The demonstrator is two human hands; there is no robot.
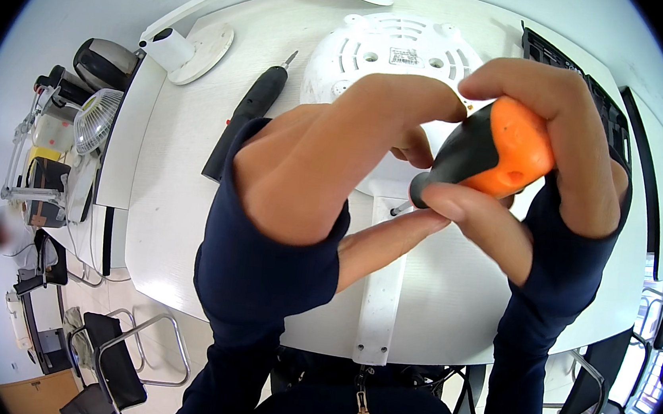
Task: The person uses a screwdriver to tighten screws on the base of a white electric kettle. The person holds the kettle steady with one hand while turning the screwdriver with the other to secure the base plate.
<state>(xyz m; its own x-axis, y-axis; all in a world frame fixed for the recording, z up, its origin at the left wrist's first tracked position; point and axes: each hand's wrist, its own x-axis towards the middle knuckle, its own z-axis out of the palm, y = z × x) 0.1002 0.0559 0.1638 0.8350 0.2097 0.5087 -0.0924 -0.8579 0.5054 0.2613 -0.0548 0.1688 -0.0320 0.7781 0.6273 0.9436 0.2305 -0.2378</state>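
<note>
Both my hands are on a screwdriver with an orange and black handle (pixel 522 149). My right hand (pixel 569 142) curls its fingers and thumb round the handle. My left hand (pixel 328 159) reaches across, with its fingertips at the black part of the handle and its thumb near the handle's lower end. The metal shaft slants down to a white plastic strip (pixel 381 292), close to a hole in it; whether the tip sits in a screw is too small to tell. Beyond lies a round white appliance (pixel 326 55) with vents and recessed holes, partly hidden by my hands.
A black electric screwdriver (pixel 248 123) lies on the white table (pixel 171 215) left of my left hand. A white desk lamp (pixel 202 55) stands at the far left. An open black tool case (pixel 550 48) is at the far right. Chairs (pixel 105 361) stand around the table.
</note>
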